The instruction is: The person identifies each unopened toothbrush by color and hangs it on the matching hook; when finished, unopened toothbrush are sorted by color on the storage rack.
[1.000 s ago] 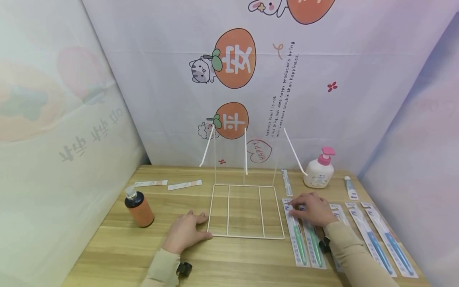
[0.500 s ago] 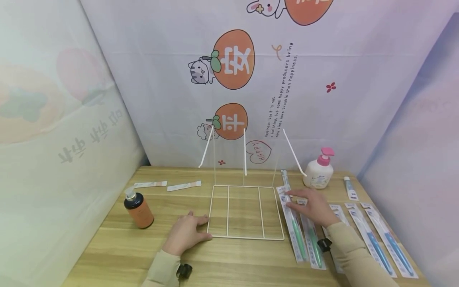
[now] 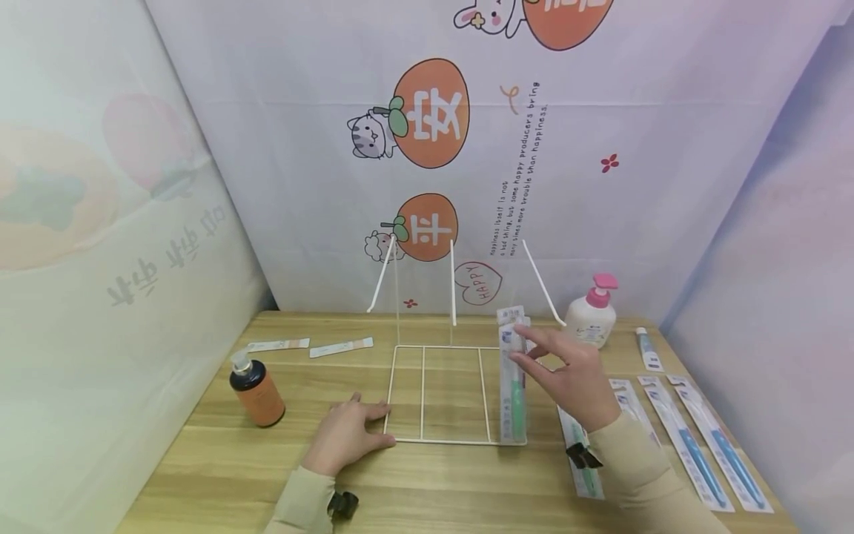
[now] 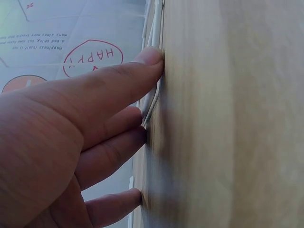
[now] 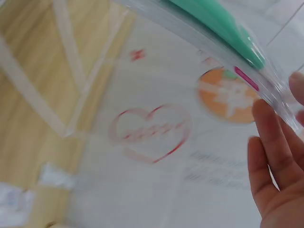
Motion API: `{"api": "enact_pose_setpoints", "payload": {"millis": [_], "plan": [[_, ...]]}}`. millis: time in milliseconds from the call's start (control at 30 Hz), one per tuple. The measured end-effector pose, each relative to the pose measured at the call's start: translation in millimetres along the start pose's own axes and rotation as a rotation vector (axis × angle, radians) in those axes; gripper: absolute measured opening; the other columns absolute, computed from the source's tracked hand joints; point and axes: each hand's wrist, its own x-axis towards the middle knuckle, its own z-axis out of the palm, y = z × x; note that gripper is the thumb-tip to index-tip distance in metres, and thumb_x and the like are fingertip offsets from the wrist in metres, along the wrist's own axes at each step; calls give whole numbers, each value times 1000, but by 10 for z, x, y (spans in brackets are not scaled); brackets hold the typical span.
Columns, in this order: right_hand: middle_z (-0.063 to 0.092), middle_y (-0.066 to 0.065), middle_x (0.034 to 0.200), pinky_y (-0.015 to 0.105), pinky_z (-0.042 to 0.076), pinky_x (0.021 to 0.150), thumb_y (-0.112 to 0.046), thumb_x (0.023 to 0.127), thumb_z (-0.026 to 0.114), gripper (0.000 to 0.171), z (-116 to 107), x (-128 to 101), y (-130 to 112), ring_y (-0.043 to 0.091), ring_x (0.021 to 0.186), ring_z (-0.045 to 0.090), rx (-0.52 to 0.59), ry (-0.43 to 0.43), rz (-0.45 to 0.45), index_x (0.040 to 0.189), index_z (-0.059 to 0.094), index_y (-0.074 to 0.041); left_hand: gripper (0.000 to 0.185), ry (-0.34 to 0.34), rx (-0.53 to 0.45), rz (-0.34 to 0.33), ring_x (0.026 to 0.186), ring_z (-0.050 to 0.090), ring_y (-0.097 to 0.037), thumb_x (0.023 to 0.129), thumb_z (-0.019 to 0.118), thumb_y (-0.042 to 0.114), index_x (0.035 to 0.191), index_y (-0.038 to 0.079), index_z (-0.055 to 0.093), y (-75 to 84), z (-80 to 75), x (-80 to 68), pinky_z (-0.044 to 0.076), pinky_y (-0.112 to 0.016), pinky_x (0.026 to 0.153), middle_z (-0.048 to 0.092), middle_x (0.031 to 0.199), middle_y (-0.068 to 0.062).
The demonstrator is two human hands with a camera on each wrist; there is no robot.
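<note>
Wire rack [image 3: 422, 393], near left corner touched by left hand [image 3: 347, 435], fingers apart. Right hand [image 3: 577, 377], fingers pinching packaged green toothbrush [image 3: 516, 393] above rack's right side.

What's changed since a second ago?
The right hand, pinching a green toothbrush pack, has lifted and carried it left; in the head view it overlaps the right edge of the wire rack. The left hand stays at the rack's near left corner; the orange bottle hasn't moved.

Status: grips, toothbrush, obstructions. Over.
Right grip: packaged green toothbrush pinched, at right side of wire rack. Left grip: on rack's near-left corner. Right prong nearby, possible snag.
</note>
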Motion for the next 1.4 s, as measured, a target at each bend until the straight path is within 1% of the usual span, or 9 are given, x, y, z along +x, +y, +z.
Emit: {"api": "enact_pose_setpoints", "payload": {"millis": [100, 167, 367, 500, 833, 967, 1067, 1200, 1400], "plan": [[82, 8, 106, 20, 59, 69, -38, 97, 83, 42, 47, 174, -247, 18, 71, 76, 50, 107, -76, 125, 80, -6, 56, 5, -10, -10, 135, 57, -57, 79, 96, 45, 126, 18, 83, 3, -8, -2, 36, -81, 111, 78, 127, -3], [82, 12, 104, 22, 61, 70, -42, 100, 78, 45, 87, 276, -410, 18, 68, 76, 100, 163, -120, 121, 80, -1, 57, 6, -16, -14, 135, 56, -57, 79, 96, 45, 127, 17, 83, 9, -16, -2, 35, -82, 111, 78, 127, -3], [78, 21, 105, 25, 64, 66, -26, 101, 80, 37, 206, 440, -819, 19, 69, 77, 253, 192, -216, 120, 77, 6, 57, -9, -12, -29, 137, 55, -57, 79, 95, 46, 127, 19, 83, 16, -25, 6, 35, -80, 113, 78, 128, -3], [77, 20, 105, 25, 64, 65, -21, 101, 79, 34, 321, 466, -917, 20, 70, 77, 269, 178, -242, 122, 76, 6, 57, -26, -12, -38, 139, 54, -57, 80, 94, 47, 128, 20, 82, 16, -20, 19, 34, -79, 114, 77, 130, -3], [76, 19, 110, 26, 64, 63, -22, 104, 76, 34, 470, 424, -849, 24, 73, 78, 226, 162, -222, 125, 74, 5, 57, -25, -27, -31, 139, 53, -57, 80, 95, 46, 128, 18, 82, 6, 8, 18, 32, -80, 115, 76, 131, -1], [77, 15, 112, 25, 64, 63, -24, 104, 76, 34, 515, 397, -789, 23, 75, 79, 191, 132, -174, 127, 74, 1, 58, -26, -28, -29, 139, 52, -58, 80, 95, 46, 129, 18, 82, 10, 2, 15, 31, -81, 114, 76, 132, 0], [77, 13, 114, 25, 64, 64, -13, 98, 83, 34, 572, 405, -709, 23, 78, 79, 171, 100, -117, 128, 73, -2, 58, -26, -26, -25, 139, 52, -58, 80, 94, 47, 129, 17, 82, 10, 0, 13, 31, -81, 114, 76, 132, -1], [73, 15, 121, 23, 64, 65, 6, 86, 87, 46, 674, 498, -582, 25, 81, 80, 150, 76, -54, 129, 71, -2, 59, -28, -25, -22, 138, 53, -58, 80, 94, 47, 129, 17, 81, 8, -2, 10, 32, -80, 114, 76, 131, -2], [67, 18, 125, 19, 62, 67, 9, 86, 86, 47, 843, 735, -365, 27, 82, 79, 79, 81, 12, 129, 67, 1, 59, -23, -23, -15, 137, 54, -58, 80, 95, 46, 129, 17, 81, 7, -12, -4, 33, -81, 113, 77, 130, -4]]}}
